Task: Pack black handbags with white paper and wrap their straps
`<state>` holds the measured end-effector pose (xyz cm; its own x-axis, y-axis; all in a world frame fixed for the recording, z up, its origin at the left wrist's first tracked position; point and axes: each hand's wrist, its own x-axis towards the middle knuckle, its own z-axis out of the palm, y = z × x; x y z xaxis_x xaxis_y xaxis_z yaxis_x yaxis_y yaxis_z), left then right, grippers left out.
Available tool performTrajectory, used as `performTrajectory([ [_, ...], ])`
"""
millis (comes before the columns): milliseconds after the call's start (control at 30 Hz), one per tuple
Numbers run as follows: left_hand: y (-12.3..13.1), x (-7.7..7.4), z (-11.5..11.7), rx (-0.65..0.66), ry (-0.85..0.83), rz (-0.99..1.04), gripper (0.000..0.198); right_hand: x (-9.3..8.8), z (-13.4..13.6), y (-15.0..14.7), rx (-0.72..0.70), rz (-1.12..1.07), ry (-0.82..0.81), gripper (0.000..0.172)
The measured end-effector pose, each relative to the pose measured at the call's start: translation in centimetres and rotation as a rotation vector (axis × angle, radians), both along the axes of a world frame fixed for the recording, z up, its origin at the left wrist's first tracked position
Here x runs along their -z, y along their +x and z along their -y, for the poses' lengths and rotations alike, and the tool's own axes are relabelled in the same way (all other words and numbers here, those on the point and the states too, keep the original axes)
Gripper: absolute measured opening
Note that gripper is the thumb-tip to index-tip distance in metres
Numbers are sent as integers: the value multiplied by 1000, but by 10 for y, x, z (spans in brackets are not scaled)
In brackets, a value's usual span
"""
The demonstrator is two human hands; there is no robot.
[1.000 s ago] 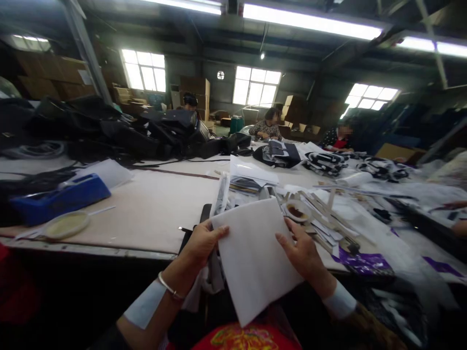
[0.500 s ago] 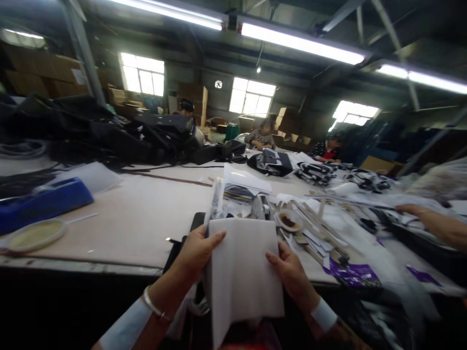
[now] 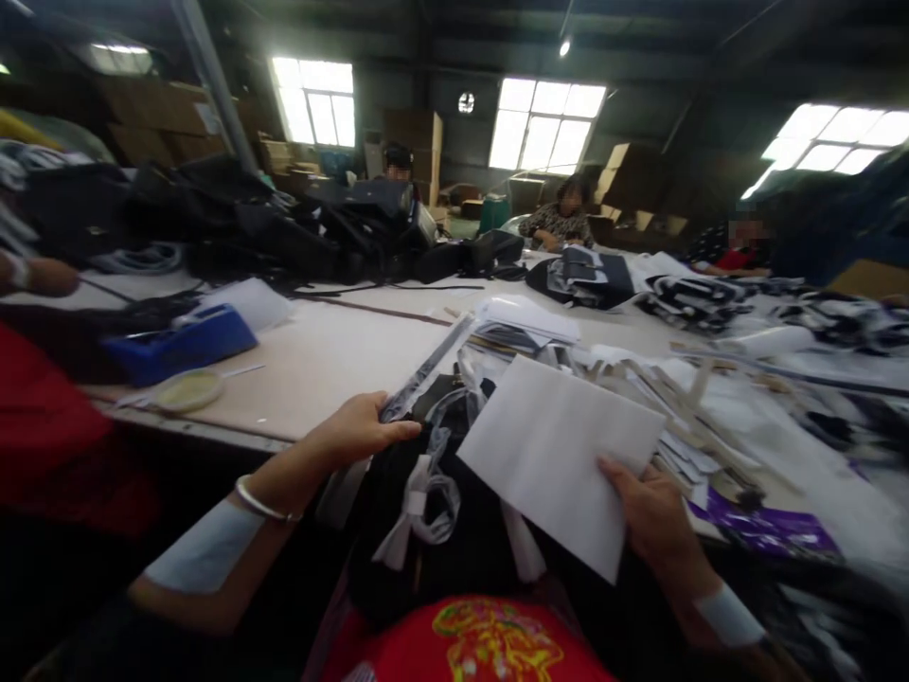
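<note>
My right hand (image 3: 650,516) pinches a plain white sheet (image 3: 561,450) at its right edge and holds it tilted over a black bag. My left hand (image 3: 362,431) is closed around the lower end of a long dark strip in clear plastic (image 3: 430,371). Just below it, the black bag (image 3: 472,530) lies in front of my body, with its lower part in shadow. A looped strap bundle (image 3: 440,507) in whitish wrapping rests on the bag. Whether the plastic-covered strip is joined to the bag, I cannot tell.
A blue tape dispenser (image 3: 188,346) and a round shallow dish (image 3: 188,390) stand on the table at left. Cut strips (image 3: 660,417) and purple packaging (image 3: 771,530) lie at right. Black bags (image 3: 284,223) are heaped behind. A person's red garment (image 3: 53,436) shows at far left.
My left hand has let go of the white sheet and gripped the plastic-covered strip. My right hand has carried the sheet rightward and tilted it, uncovering the black bag.
</note>
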<state>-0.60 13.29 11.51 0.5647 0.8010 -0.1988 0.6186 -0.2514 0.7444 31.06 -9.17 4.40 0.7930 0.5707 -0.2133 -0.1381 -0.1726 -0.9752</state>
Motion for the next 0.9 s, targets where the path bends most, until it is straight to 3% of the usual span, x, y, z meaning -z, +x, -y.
performTrajectory([
  [200,-9,38,30,-24,34,-82,46,-13,12,-15,33,490,-307,49],
  [367,-5,41,76,-54,199,-212,59,-22,18,-27,-25,668,-388,48],
  [500,1,43,104,-44,296,-373,74,-21,26,-33,-143,600,-386,44],
  [667,-7,52,102,40,112,-333,62,-11,35,-23,-149,311,-314,44],
  [800,-16,56,93,57,11,-119,41,2,40,-14,-115,84,-232,42],
  [900,-19,56,87,26,-210,144,39,5,42,-12,-94,-102,-102,36],
])
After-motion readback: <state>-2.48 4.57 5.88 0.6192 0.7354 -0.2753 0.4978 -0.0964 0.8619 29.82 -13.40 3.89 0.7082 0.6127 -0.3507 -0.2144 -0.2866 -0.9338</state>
